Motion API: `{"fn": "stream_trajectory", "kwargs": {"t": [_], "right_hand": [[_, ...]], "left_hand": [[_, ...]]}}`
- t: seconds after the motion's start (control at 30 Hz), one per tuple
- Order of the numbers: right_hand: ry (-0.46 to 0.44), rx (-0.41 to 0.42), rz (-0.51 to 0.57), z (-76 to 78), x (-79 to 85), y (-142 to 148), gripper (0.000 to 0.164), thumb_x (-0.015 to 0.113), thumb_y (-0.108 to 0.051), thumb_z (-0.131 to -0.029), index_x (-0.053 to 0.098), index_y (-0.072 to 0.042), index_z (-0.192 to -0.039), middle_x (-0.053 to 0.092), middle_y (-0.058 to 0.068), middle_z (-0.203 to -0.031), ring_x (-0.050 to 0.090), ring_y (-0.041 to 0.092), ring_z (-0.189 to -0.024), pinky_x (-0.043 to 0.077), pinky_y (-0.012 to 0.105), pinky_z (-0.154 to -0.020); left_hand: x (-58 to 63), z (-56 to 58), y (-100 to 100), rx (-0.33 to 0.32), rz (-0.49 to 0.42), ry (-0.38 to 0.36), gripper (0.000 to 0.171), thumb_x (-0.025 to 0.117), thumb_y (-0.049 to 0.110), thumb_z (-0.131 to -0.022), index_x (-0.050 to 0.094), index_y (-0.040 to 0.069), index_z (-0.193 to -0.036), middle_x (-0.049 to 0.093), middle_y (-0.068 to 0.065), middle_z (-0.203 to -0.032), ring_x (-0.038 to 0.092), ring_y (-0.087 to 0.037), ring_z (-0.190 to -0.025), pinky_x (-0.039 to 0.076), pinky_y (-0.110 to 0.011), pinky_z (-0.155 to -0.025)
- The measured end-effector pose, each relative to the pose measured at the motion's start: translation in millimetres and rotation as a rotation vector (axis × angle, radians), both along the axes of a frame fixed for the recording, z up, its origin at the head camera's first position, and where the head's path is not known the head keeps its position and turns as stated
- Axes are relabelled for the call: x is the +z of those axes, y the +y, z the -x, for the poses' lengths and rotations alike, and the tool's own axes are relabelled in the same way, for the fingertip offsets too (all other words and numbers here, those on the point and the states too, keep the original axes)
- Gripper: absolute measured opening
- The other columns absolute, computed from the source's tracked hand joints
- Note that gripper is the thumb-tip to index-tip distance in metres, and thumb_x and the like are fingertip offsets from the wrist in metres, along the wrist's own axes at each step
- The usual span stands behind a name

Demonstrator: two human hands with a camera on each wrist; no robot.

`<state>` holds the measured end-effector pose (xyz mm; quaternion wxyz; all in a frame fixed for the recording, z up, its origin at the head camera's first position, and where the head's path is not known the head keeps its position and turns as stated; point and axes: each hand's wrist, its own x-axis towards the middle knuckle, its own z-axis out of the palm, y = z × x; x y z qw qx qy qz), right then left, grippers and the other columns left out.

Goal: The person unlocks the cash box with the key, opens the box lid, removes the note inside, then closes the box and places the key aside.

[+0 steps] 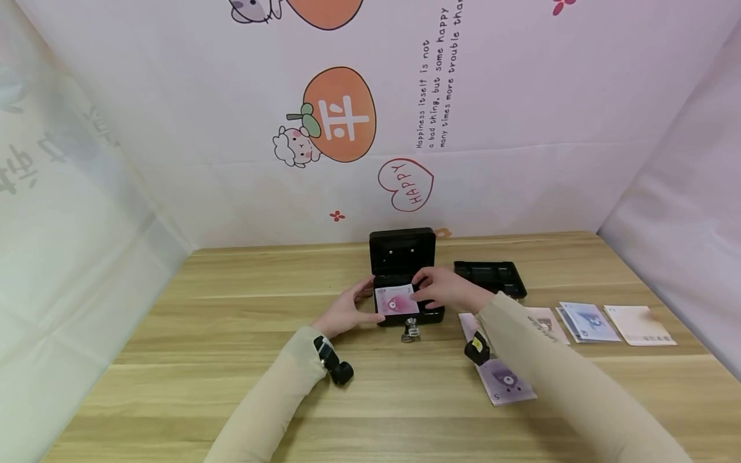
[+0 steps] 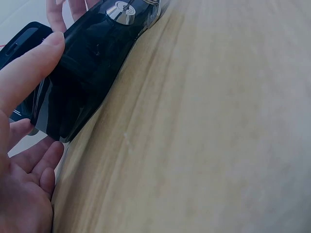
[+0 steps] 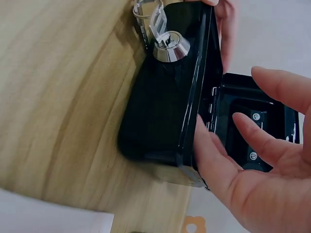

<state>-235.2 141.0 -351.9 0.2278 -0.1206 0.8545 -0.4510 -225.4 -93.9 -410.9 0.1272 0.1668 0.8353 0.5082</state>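
Observation:
A black cash box (image 1: 429,317) stands with its lid (image 1: 402,252) raised at the back of the table. Inside its left part lies a pink play banknote (image 1: 398,301). My left hand (image 1: 344,310) holds the box at its left end, thumb by the front corner and fingers round the side. Reaching in from the right, my right hand (image 1: 447,287) has its fingers spread, fingertips by the pink note's right edge. In the right wrist view those fingers (image 3: 209,150) dip past the box's rim. Keys (image 3: 158,24) hang from the front lock (image 3: 172,48).
A black compartment tray (image 1: 509,283) lies right of the box. Purple play banknotes (image 1: 503,382) sit partly under my right forearm. Farther right are a brownish note (image 1: 550,321), blue notes (image 1: 593,321) and a cream one (image 1: 639,325). A printed cloth (image 1: 231,193) hangs behind the table.

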Motion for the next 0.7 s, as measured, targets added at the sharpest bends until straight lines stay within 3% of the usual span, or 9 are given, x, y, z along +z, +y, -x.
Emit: {"fn": "stream_trajectory", "kwargs": {"t": [0.17, 0.27, 0.43, 0.7], "right_hand": [[0.004, -0.007, -0.087, 4.2, -0.6, -8.5, 0.044, 0.063, -0.014, -0.090, 0.048, 0.005, -0.126, 0.054, 0.020, -0.114, 0.060, 0.029, -0.101, 0.054, 0.040, -0.086], [0.015, -0.012, -0.150, 6.1, -0.7, -13.5, 0.044, 0.065, -0.017, -0.088, 0.051, 0.002, -0.126, 0.054, 0.020, -0.121, 0.059, 0.029, -0.104, 0.055, 0.039, -0.083], [0.016, 0.004, -0.232, 9.0, -1.4, -18.6, 0.044, 0.066, -0.021, -0.087, 0.053, -0.001, -0.123, 0.045, 0.019, -0.137, 0.055, 0.030, -0.112, 0.055, 0.039, -0.081], [-0.016, 0.004, -0.215, 12.0, -2.3, -21.1, 0.043, 0.067, -0.020, -0.085, 0.053, 0.001, -0.121, 0.044, 0.019, -0.137, 0.053, 0.033, -0.115, 0.054, 0.043, -0.083]], "left_hand": [[19.2, -12.6, 1.3, -0.006, -0.006, 0.002, 0.085, 0.074, 0.009, -0.081, 0.024, 0.005, -0.150, 0.035, -0.018, -0.149, 0.036, -0.037, -0.134, 0.028, -0.052, -0.110], [23.7, -15.9, 1.2, -0.003, -0.006, -0.004, 0.084, 0.074, 0.009, -0.081, 0.026, 0.005, -0.149, 0.036, -0.018, -0.148, 0.036, -0.037, -0.134, 0.028, -0.052, -0.110], [24.7, -15.7, 0.1, -0.015, -0.004, -0.015, 0.084, 0.074, 0.011, -0.082, 0.024, 0.005, -0.150, 0.035, -0.020, -0.149, 0.036, -0.038, -0.134, 0.027, -0.052, -0.111], [19.7, -11.6, 0.2, -0.023, 0.001, -0.024, 0.086, 0.073, 0.011, -0.083, 0.021, 0.005, -0.151, 0.032, -0.020, -0.150, 0.034, -0.037, -0.136, 0.027, -0.052, -0.111]]}}
